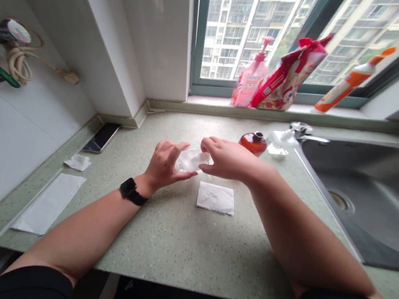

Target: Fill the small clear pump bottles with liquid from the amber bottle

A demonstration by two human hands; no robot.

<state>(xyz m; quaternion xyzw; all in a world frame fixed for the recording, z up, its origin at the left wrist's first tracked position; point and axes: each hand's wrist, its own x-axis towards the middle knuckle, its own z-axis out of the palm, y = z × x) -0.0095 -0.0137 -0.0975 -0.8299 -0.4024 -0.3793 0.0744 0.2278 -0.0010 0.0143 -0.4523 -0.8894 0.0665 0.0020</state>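
Above the middle of the counter, my left hand [164, 164] grips a clear plastic container [183, 161] by its left side, thumb below and fingers above. Something white and soft-looking shows inside or behind the clear plastic; its kind is not plain. My right hand [224, 158] is at the container's right end, fingers curled and closed, the fingertips partly hidden. Just in front of the hands lies a folded white paper towel [216, 199]. Behind my right hand stands a brown bottle [253, 143] with an uncapped neck.
A white pump dispenser [281, 143] stands beside the faucet [310, 134] and steel sink [356, 189]. At left lie a phone [101, 137], a crumpled tissue [78, 162] and a flat paper sheet [49, 203]. A pink pump bottle [249, 82], red bag [289, 78] and orange-white bottle [347, 85] line the sill.
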